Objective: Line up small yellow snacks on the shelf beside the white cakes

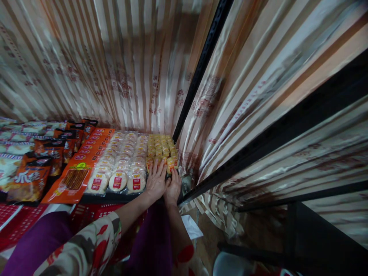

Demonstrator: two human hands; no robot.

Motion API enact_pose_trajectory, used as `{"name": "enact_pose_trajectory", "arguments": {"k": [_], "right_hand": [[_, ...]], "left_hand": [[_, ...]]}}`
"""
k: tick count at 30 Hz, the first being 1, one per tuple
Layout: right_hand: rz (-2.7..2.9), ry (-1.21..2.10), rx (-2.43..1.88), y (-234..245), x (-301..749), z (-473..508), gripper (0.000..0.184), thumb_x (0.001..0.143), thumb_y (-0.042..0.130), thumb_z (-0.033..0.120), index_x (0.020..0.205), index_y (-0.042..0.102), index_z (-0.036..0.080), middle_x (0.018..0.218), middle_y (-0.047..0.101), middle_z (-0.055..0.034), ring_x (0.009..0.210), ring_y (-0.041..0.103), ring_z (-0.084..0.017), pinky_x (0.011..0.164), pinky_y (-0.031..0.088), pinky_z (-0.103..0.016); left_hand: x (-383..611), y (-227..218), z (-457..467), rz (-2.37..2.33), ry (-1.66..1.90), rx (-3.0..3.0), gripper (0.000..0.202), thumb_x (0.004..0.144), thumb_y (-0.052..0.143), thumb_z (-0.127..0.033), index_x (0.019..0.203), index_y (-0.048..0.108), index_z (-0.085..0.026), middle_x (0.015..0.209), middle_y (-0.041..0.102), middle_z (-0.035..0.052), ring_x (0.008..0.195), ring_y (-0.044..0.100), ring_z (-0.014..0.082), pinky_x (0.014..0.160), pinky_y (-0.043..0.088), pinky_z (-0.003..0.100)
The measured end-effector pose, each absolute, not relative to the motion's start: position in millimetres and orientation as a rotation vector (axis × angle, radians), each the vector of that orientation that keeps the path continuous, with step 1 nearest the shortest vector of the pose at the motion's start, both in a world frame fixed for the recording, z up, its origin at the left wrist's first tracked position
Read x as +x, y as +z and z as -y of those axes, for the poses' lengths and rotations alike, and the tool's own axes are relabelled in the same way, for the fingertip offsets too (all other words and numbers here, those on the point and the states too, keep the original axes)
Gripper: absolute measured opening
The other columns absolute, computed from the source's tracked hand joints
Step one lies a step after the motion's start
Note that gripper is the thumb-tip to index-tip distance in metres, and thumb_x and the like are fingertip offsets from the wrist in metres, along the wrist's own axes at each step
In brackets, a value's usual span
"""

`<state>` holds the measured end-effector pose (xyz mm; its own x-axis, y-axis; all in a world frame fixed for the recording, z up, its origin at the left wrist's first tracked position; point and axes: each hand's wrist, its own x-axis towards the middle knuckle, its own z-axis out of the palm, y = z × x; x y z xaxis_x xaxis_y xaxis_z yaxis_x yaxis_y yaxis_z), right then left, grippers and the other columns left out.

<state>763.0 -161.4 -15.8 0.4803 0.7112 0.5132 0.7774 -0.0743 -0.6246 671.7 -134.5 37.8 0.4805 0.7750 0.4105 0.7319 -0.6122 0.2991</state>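
On the shelf's right end sit rows of small yellow wrapped snack packets. My left hand rests on the front packets with its fingers stretched out and apart. Close beside it, my right hand touches a front yellow packet at the corner, fingers extended; their undersides are hidden. Left of my hands stand rows of clear-wrapped round white crackers with red labels. Beyond them lies a row of flat orange snack bags.
Puffed snack bags fill the shelf's left. A black upright post rises behind the packets, and a black bar slants across the right. Striped curtains hang behind. Red baskets stand below the shelf. White paper lies lower right.
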Motion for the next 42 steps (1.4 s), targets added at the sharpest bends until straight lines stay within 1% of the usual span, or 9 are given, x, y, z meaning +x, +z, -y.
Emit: {"name": "enact_pose_trajectory", "arguments": {"k": [4, 6, 12, 16, 25, 29, 34, 42], "right_hand": [[1.255, -0.105, -1.816, -17.0, 762.4, 160.6, 0.051, 0.079, 0.031, 0.007, 0.127, 0.05, 0.011, 0.128, 0.053, -0.0141, 0.122, 0.043, -0.02, 0.102, 0.034, -0.042], [1.251, -0.111, -1.822, -17.2, 761.6, 160.4, 0.051, 0.079, 0.031, 0.007, 0.127, 0.049, 0.01, 0.128, 0.053, -0.0148, 0.122, 0.043, -0.02, 0.102, 0.035, -0.042], [1.263, -0.129, -1.827, -17.4, 760.3, 160.7, 0.051, 0.079, 0.03, 0.006, 0.127, 0.049, 0.008, 0.128, 0.053, -0.0155, 0.124, 0.042, -0.019, 0.103, 0.035, -0.041], [1.264, -0.138, -1.817, -17.4, 760.4, 160.9, 0.051, 0.079, 0.031, 0.007, 0.127, 0.048, 0.009, 0.128, 0.053, -0.0153, 0.123, 0.042, -0.02, 0.101, 0.036, -0.041], [1.261, -0.121, -1.825, -15.4, 759.9, 161.0, 0.052, 0.079, 0.032, 0.007, 0.129, 0.047, 0.01, 0.129, 0.052, -0.0153, 0.123, 0.042, -0.021, 0.101, 0.037, -0.043], [1.26, -0.125, -1.844, -14.2, 759.3, 162.0, 0.051, 0.08, 0.032, 0.009, 0.129, 0.048, 0.009, 0.13, 0.051, -0.0166, 0.124, 0.041, -0.022, 0.101, 0.037, -0.044], [1.288, -0.131, -1.823, -13.9, 759.4, 162.3, 0.053, 0.08, 0.032, 0.009, 0.131, 0.045, 0.012, 0.131, 0.05, -0.0152, 0.125, 0.041, -0.021, 0.102, 0.036, -0.045], [1.316, -0.128, -1.832, -7.1, 757.4, 163.7, 0.048, 0.08, 0.035, 0.008, 0.124, 0.053, 0.014, 0.133, 0.047, -0.0145, 0.127, 0.038, -0.021, 0.101, 0.037, -0.043]], "left_hand": [[668.9, 35.7, 128.8, -1.341, 0.67, 2.7, 0.057, 0.087, 0.043, -0.04, 0.139, 0.035, -0.018, 0.151, 0.023, 0.0073, 0.14, 0.009, 0.0326, 0.111, 0.016, 0.056], [667.8, 34.7, 126.3, -1.331, 0.634, 2.72, 0.058, 0.088, 0.041, -0.042, 0.141, 0.033, -0.02, 0.152, 0.02, 0.0061, 0.14, 0.008, 0.0328, 0.111, 0.015, 0.056], [666.8, 31.0, 120.3, -1.367, 0.545, 2.73, 0.059, 0.088, 0.038, -0.035, 0.142, 0.028, -0.013, 0.153, 0.017, 0.0055, 0.141, 0.004, 0.0301, 0.112, 0.013, 0.055], [665.5, 32.5, 120.2, -1.339, 0.504, 2.719, 0.059, 0.087, 0.04, -0.034, 0.141, 0.03, -0.015, 0.153, 0.015, 0.0058, 0.141, 0.006, 0.0311, 0.111, 0.011, 0.058], [665.4, 36.8, 121.3, -1.346, 0.48, 2.698, 0.06, 0.086, 0.04, -0.034, 0.141, 0.031, -0.013, 0.153, 0.015, 0.0082, 0.141, 0.007, 0.031, 0.111, 0.008, 0.058], [663.3, 36.9, 120.0, -1.334, 0.465, 2.702, 0.06, 0.084, 0.041, -0.032, 0.141, 0.032, -0.014, 0.153, 0.015, 0.0087, 0.141, 0.006, 0.0304, 0.111, 0.009, 0.057], [660.1, 37.9, 118.0, -1.308, 0.458, 2.727, 0.059, 0.083, 0.043, -0.029, 0.14, 0.034, -0.013, 0.152, 0.016, 0.0104, 0.141, 0.005, 0.0305, 0.111, 0.009, 0.057], [659.8, 43.2, 119.4, -1.322, 0.442, 2.735, 0.058, 0.083, 0.041, -0.027, 0.139, 0.035, -0.012, 0.152, 0.018, 0.0104, 0.141, 0.007, 0.03, 0.111, 0.011, 0.056]]}}
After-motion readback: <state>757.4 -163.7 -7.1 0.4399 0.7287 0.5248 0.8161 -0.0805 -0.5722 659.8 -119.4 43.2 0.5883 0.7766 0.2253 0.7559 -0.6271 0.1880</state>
